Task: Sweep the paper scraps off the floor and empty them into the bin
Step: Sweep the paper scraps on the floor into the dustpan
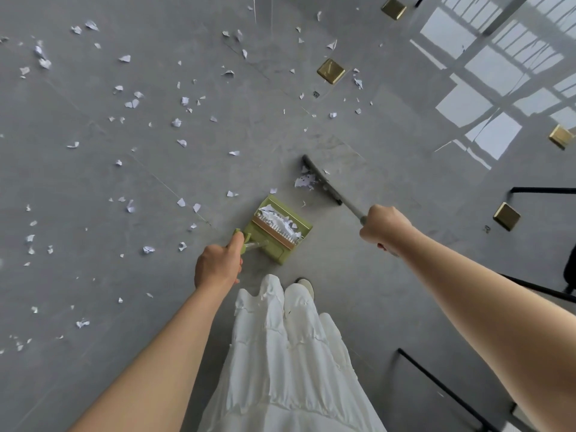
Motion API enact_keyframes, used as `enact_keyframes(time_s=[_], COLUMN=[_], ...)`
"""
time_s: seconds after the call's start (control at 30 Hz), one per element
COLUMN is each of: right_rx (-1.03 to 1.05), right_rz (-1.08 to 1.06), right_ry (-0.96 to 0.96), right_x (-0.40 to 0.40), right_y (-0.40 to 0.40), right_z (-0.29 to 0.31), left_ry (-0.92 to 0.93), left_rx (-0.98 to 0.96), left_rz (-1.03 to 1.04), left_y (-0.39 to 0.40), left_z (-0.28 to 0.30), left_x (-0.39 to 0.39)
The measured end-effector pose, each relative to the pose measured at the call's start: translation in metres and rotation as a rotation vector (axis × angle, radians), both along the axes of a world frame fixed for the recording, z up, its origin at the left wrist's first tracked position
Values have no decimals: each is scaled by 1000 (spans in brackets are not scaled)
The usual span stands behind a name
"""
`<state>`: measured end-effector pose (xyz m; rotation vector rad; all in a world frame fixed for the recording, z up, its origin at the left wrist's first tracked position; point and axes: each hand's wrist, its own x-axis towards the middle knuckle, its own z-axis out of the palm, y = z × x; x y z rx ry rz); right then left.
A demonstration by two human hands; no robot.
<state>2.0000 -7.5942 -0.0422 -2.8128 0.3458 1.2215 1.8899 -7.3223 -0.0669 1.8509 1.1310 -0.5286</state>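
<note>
The left hand [218, 265] is curled tight around the green handle of the dustpan [278, 229], which sits on the grey floor [93, 188] just ahead of the knuckles, its mouth facing away from the person. White paper scraps [282, 222] already lie inside the pan, against its comb-like ridge. The right hand [385, 227] is wrapped around the grey pole of the broom [322, 180], whose dark head rests on the floor ahead and to the left of that hand, a little beyond the dustpan and apart from it. A small heap of scraps [304, 181] lies against the broom head on the side facing the pan. Many more loose scraps [131, 102] are strewn across the floor, far ahead and out to the left of the left hand. Below both hands hang white trousers [290, 353], with what seems to be a shoe tip [306, 284] showing beside them. Brass-coloured square caps [330, 71] dot the floor well ahead of the right hand.
</note>
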Motion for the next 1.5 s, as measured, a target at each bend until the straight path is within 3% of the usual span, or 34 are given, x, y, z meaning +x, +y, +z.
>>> enact_keyframes(time_s=[0.27,0.9,1.5], right_rx=[-49,-42,-4], right_rz=[218,43,342], right_ry=[84,3,177], right_x=[-11,22,-33], right_y=[12,-5,25], right_z=[7,7,26], left_ry=[37,70,56], left_rx=[-24,32,-6], left_rz=[21,37,119], left_y=[-14,11,-6], left_z=[6,-2,1], left_x=[30,20,30])
